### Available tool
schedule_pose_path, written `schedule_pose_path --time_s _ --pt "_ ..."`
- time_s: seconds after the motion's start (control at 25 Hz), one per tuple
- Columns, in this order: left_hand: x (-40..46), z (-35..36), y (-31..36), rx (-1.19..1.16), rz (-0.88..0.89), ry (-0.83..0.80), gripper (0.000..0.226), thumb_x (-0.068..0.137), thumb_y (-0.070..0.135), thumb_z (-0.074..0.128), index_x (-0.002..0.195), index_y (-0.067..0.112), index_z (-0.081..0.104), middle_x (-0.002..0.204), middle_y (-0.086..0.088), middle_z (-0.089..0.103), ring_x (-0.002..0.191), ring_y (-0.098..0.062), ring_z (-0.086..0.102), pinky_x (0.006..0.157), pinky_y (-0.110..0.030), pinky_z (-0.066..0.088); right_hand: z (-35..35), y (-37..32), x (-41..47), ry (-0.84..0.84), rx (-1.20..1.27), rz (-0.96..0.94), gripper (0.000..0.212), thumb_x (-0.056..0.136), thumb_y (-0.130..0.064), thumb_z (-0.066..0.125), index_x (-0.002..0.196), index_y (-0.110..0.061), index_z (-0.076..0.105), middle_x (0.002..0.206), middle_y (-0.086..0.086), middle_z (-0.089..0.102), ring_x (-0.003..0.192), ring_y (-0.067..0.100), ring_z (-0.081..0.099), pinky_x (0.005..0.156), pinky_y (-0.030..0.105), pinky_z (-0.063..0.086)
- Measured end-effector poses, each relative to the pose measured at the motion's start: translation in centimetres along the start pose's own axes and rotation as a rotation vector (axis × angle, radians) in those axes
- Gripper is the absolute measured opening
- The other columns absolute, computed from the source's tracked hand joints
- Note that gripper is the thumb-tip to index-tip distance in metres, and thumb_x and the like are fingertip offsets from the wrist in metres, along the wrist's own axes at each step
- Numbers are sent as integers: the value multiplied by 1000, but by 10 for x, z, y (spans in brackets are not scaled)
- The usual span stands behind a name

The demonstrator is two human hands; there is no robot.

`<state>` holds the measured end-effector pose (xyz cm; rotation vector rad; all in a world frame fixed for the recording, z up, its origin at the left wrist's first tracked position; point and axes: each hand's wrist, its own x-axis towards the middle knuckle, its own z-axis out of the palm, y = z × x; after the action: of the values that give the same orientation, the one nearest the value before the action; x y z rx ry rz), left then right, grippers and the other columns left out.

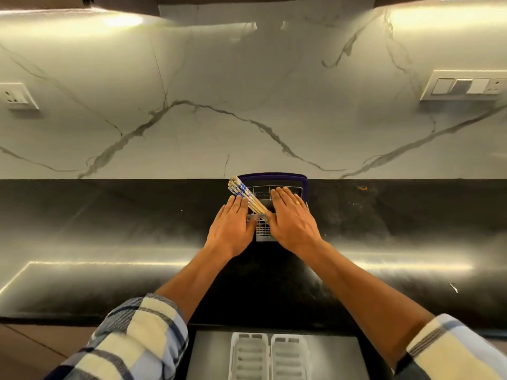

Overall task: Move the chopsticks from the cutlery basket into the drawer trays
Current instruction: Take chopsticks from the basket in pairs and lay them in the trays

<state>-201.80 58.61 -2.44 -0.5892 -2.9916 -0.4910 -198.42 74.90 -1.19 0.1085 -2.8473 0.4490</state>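
Reach step: left hand [231, 224] and right hand [292, 218] flat, fingers released, flanking cutlery basket [262, 231]; chopsticks [247, 196] ungrasped. Next: pinch bundle, carry to drawer trays [270, 355].

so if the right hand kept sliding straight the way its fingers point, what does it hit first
Probably the far rim of the cutlery basket, under its dark handle. The right hand lies flat over the basket, fingers pointing at the marble wall behind. Depth is unclear, so it might pass over the rim.

No legible text, label, brand, number or sign appears in this view. The blue markings on the chopsticks [245, 197] are a printed pattern too small to read as characters.
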Motion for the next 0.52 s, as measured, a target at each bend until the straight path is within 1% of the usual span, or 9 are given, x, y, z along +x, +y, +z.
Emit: schedule_pose_path --time_s 0.08,0.12,0.16,0.2,0.24,0.28,0.32,0.4,0.52 --pt "5 5 -9 -80 -17 35 66 102 47 37 156 11 20 164 -7 22 152 -22 15 122 -38 18 13 -2 6 0 24 -8 56 102 -34 41 152 -12 29 159 8 33 150 24 24 123 42 20" --pt "7 7 -12 -152 -35 86 63 102 42 43 154 11 27 158 -8 34 148 -24 28 117 -37 28 18 -3 9 2 41 -8 54 101 -32 44 150 -11 33 155 9 39 146 26 33 120 43 28" --pt "10 8 -16 -252 -75 143 58 100 36 50 150 10 35 149 -9 47 138 -25 43 109 -36 38 23 -5 14 2 67 1 51 100 -31 47 147 -11 39 148 9 48 138 27 43 114 44 38" --pt "13 9 -19 -359 -143 195 53 99 31 55 145 11 43 138 -9 56 126 -23 53 100 -34 44 27 -7 20 1 100 17 46 99 -30 50 141 -12 45 139 9 56 127 27 53 102 42 48" --pt "17 9 -22 -463 -226 228 47 97 28 58 140 11 50 128 -8 62 113 -19 58 91 -30 46 32 -10 26 0 139 34 38 99 -29 51 133 -14 52 127 7 62 114 27 60 87 39 52" --pt "21 10 -25 -548 -307 229 42 97 27 60 136 12 55 119 -6 67 102 -13 60 84 -25 45 36 -12 34 -10 169 50 29 98 -28 52 124 -16 56 115 6 65 101 26 62 73 34 50" --pt "27 10 -26 -609 -363 210 38 96 27 61 131 12 59 110 -4 71 94 -10 60 80 -23 44 40 -13 41 -24 188 66 22 98 -28 52 116 -18 58 105 4 65 91 24 63 66 32 45" --pt "41 14 -30 -703 -408 169 32 94 29 63 121 14 66 93 -1 75 84 -11 66 77 -25 50 45 -17 58 -34 211 104 16 97 -27 54 108 -18 61 96 3 64 82 21 61 61 31 44" --pt "58 17 -29 -857 -467 137 18 92 28 66 104 19 74 85 -1 76 81 -16 73 81 -35 60 49 -22 73 2 220 156 14 97 -27 55 103 -18 64 95 1 63 80 17 61 68 35 55"
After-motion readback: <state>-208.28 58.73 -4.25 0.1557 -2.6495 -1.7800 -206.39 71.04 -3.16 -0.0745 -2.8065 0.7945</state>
